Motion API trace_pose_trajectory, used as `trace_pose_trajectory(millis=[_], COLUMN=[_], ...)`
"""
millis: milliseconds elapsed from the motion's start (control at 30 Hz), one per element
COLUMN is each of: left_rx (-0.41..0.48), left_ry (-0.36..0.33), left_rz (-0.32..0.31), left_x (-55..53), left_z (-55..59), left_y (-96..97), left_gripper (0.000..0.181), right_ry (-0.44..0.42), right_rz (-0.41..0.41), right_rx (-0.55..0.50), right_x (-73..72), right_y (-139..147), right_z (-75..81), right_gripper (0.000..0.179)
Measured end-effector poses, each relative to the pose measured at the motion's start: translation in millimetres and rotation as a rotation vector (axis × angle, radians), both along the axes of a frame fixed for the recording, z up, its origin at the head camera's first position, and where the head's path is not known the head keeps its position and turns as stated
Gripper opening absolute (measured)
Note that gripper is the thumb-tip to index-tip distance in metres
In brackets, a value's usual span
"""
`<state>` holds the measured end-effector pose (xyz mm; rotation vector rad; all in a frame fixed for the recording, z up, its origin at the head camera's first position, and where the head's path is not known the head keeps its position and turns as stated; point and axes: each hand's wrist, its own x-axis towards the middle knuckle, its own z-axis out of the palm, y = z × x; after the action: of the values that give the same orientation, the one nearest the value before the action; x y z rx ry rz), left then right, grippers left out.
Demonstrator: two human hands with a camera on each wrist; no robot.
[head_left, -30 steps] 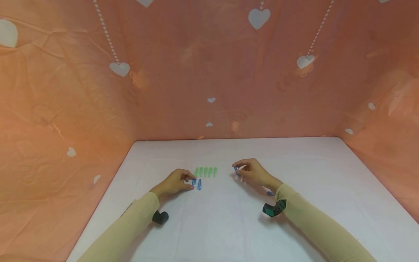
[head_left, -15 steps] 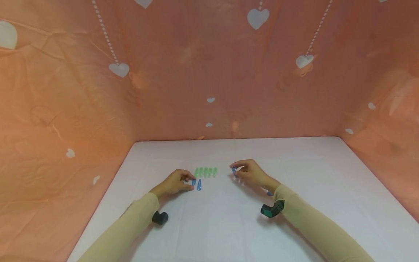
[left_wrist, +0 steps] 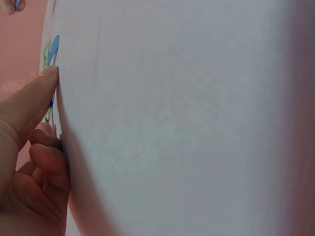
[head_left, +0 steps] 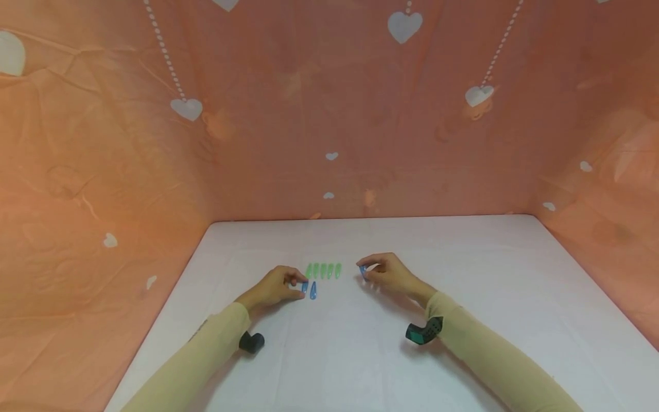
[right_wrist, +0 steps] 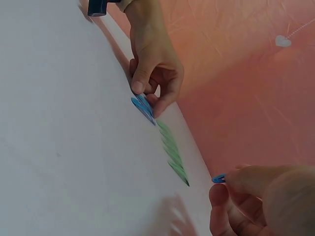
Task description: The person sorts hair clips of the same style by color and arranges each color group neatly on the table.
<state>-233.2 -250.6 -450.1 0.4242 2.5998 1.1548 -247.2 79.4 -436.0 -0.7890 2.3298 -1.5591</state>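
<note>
Several green snap hair clips (head_left: 323, 270) lie side by side in a row on the white table. In front of the row's left end rests a blue snap hair clip (head_left: 313, 290). Just left of it, my left hand (head_left: 273, 285) pinches another blue clip (head_left: 305, 287) between thumb and forefinger, down at the table. To the right of the green row, my right hand (head_left: 391, 274) holds a blue clip (right_wrist: 219, 178) by the fingertips, raised above the surface. The left wrist view shows the clips only edge-on, partly hidden by the thumb.
The white table (head_left: 340, 360) runs back to an orange-pink cloth wall (head_left: 288, 171) printed with white hearts. Cloth also closes off both sides. A dark wrist device (head_left: 424, 331) hangs below the right sleeve, and another (head_left: 251, 343) below the left.
My right hand has drifted left and slightly nearer with its blue clip. A blue clip seen earlier beneath the right wrist is now hidden by the arm. The left hand stays put.
</note>
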Motion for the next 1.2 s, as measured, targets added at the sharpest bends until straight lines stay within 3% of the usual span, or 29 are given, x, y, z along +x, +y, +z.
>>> trace_pose_trajectory(millis=[567,867,1200], left_rx=[0.021,0.010,-0.006], left_ry=[0.010,0.025,0.025], left_rz=[-0.033,-0.044,-0.036], left_x=[-1.3,-3.0,-5.5], left_z=[0.0,3.0,0.0], left_y=[-3.3,-3.8,-4.5], left_gripper=[0.031,0.030,0.028], right_ry=[-0.136,-0.159,-0.116], right_rz=[0.038,0.053,0.053], right_rx=[-0.006,-0.030,-0.037], right_x=[8.3,8.2,10.6], right_y=[-39,-63,-90], right_z=[-11.2,-15.3,-19.0], right_gripper=[0.036,0.037,0.035])
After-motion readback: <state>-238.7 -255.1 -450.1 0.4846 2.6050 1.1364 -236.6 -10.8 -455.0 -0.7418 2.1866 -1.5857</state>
